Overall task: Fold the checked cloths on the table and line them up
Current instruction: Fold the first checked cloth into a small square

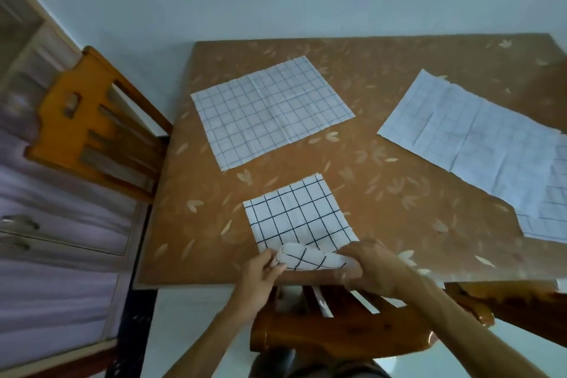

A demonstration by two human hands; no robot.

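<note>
The checked cloth (299, 218) being worked lies at the near edge of the table (190, 224), already folded down to a small rectangle with a bold dark grid. Its nearest edge is lifted and rolled over toward the far side. The left hand (260, 270) pinches the near-left corner, thumb and fingers (274, 267) closed on the fabric; the right hand (368, 267) grips the near-right corner, its fingers curled round the raised edge, though motion blur there makes the exact hold hard to read.

To do this fold well, I would judge that both corners should travel together at the same height, carried over to meet the far corners squarely, using the grid lines as a guide so the edges stack without skew. Then press the new crease flat with the palms before letting go, since a soft rolled edge like this one tends to spring back.

Farther out, a second checked cloth (271, 112) lies spread flat toward the far left of the table, with old fold creases showing. A third cloth (472, 138), paler and seemingly face down, lies spread at the right, overlapping another checked piece (549, 218) at the right edge. These appear to be waiting their turn.

A wooden chair (92, 120) stands at the table's left side and another chair (352, 325) sits just below the hands.

No brand, label or readable writing shows anywhere.
</note>
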